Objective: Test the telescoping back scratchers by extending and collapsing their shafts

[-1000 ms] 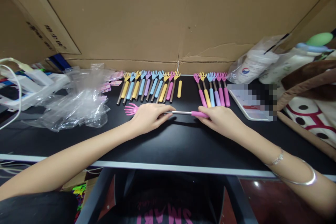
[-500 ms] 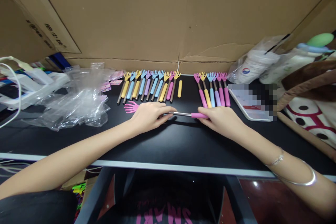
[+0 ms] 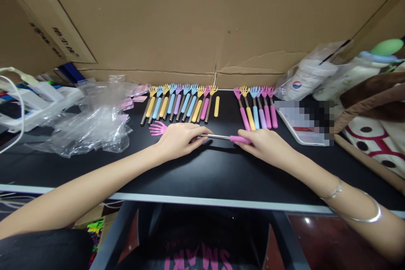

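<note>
Both my hands grip one pink back scratcher (image 3: pixel 218 136), held level just above the black table. My left hand (image 3: pixel 179 140) is closed round its metal rod near the head, and the pink claw sticks out to the left. Closed on the pink handle at the other end is my right hand (image 3: pixel 264 143). Behind my left hand lies a row of back scratchers (image 3: pixel 183 101) with loose coloured grips beside their rods. A loose yellow grip (image 3: pixel 217 106) lies at that row's right end. Behind my right hand are several back scratchers (image 3: pixel 257 107) with grips on their rods.
Clear plastic bags (image 3: pixel 95 118) are heaped at the left, near a white power strip (image 3: pixel 41 107). On the right stand a bagged cup (image 3: pixel 306 78), a partly blurred phone (image 3: pixel 297 126) and a brown and white bag (image 3: pixel 373 135). A cardboard wall (image 3: pixel 190 21) closes off the back.
Almost nothing differs. Both hands keep their hold on the pink back scratcher in nearly the same place.
</note>
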`<state>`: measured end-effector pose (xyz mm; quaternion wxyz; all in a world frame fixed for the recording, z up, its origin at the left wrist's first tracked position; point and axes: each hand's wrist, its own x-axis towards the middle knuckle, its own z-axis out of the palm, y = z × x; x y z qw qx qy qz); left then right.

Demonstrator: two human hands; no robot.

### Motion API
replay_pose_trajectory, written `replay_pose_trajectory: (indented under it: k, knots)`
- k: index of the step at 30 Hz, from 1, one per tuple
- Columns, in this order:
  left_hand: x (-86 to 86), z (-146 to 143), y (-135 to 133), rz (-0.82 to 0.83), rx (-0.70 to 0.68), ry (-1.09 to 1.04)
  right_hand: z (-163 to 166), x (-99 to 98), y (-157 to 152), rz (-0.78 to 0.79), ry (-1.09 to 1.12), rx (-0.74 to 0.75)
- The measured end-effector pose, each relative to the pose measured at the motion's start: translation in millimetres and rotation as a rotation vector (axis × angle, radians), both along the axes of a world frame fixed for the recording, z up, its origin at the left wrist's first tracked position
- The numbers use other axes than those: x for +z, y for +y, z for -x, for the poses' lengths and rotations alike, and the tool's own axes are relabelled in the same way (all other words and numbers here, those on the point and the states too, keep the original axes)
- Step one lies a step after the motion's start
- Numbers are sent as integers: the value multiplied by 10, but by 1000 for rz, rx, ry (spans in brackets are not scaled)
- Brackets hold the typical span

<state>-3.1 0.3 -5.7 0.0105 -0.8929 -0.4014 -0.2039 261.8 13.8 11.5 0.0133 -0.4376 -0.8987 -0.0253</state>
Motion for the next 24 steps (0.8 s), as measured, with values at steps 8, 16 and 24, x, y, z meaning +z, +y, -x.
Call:
replay_pose_trajectory:
  k: [8, 16, 24]
  knots:
    - [12, -13, -12, -4, 4, -16, 19, 35, -11, -40, -56, -34]
    - [11, -31, -25, -81, 25, 8, 5, 17, -18, -124, -96, -44]
    - [1, -27, -34, -116, 32, 32, 0, 14, -14, -174, -120, -60]
